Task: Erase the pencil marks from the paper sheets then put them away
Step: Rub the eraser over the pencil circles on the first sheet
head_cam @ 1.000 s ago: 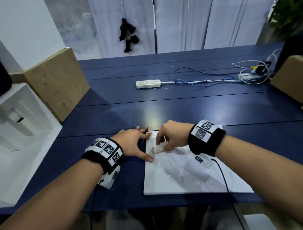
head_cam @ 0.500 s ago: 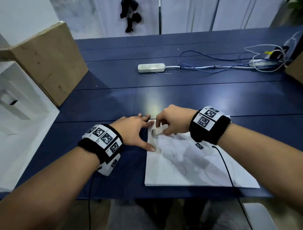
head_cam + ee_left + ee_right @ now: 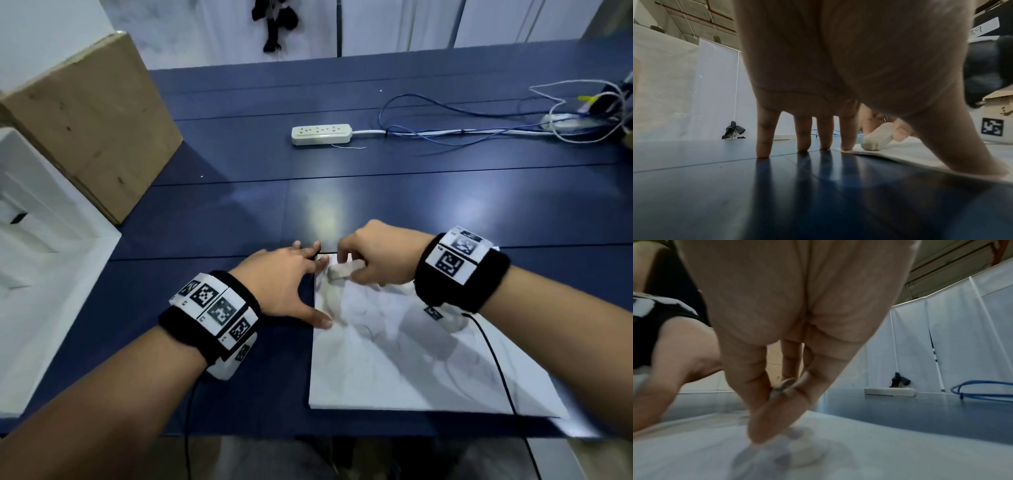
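Eraser (image 3: 345, 269), white rounded block, pinched on flat paper sheets (image 3: 404, 359)

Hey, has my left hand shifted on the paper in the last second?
No. The left hand still pins the far left corner of the paper stack, thumb on its left edge.

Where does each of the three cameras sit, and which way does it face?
Head: worn high, facing forward and down at the dark blue table; both forearms show.
Left wrist: low, facing along the left hand, fingertips on table and white paper sheet.
Right wrist: low, facing along the right hand, its grip on the white block eraser.
Shared: every view shows the eraser on the paper.
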`<state>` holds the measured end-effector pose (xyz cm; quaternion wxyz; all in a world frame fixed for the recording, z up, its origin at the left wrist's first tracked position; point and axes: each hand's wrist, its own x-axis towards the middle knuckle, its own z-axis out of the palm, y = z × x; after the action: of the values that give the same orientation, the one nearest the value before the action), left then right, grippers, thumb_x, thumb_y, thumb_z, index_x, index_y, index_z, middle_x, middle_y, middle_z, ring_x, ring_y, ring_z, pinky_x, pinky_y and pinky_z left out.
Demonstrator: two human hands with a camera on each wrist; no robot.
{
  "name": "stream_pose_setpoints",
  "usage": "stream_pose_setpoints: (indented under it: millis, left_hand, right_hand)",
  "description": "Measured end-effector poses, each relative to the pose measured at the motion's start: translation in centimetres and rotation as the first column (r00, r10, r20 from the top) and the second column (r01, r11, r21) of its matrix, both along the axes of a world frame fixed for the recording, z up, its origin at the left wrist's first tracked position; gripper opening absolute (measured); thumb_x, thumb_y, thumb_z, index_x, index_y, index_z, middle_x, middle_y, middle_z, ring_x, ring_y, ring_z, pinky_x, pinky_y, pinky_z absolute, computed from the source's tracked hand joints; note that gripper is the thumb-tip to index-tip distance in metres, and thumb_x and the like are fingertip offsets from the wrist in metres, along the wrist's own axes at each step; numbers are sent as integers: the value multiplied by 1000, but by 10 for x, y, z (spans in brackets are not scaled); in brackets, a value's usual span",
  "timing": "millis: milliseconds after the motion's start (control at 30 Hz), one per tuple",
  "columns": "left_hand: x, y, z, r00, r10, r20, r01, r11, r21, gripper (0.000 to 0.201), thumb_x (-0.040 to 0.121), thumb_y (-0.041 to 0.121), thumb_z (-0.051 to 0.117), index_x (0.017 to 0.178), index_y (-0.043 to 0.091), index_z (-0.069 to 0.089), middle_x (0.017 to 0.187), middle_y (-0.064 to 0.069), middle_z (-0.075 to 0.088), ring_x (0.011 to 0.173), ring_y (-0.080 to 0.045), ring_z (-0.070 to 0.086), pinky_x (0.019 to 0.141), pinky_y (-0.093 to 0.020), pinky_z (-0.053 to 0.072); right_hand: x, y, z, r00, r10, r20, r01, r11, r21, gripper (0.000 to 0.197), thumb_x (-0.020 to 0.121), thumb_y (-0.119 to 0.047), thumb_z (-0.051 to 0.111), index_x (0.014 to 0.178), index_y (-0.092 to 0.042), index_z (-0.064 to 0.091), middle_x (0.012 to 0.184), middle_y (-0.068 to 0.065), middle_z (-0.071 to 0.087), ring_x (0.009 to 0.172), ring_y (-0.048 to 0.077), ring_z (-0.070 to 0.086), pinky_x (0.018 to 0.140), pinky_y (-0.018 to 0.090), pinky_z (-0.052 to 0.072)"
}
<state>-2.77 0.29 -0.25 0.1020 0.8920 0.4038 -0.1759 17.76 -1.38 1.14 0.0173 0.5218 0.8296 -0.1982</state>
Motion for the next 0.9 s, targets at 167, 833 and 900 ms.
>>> stream_pose_setpoints:
  millis: [167, 833, 900]
  left_hand:
    - [0, 2, -2, 1000, -13, 8, 13, 1000, 7, 118, 58, 90, 58, 156, 35, 20, 165, 12, 1, 151, -15, 10, 110, -50, 30]
    - [0, 3, -2, 1000, -8, 11, 8, 1000, -10, 117, 59, 90, 58, 156, 36, 18, 165, 12, 1, 152, -16, 7, 111, -51, 29]
    - [0, 2, -1, 1000, -5, 11, 5, 1000, -16, 117, 60, 89, 59, 156, 36, 19, 165, 11, 1, 152, -16, 7, 111, -51, 28]
  right_hand:
    - [-2, -19, -2, 993, 115, -9, -116, 993, -34, 30, 77, -24, 67, 108, -25, 64, 68, -9, 63, 66, 14, 58, 69, 30, 52]
    - [1, 5, 4, 1000, 3, 11, -3, 999, 54, 31, 80, -22, 68, 111, -21, 65, 75, -9, 57, 69, 16, 53, 74, 33, 53]
    - [6, 9, 3, 999, -39, -25, 40, 998, 42, 26, 79, -21, 68, 105, -20, 65, 74, -8, 63, 59, 13, 58, 71, 34, 56]
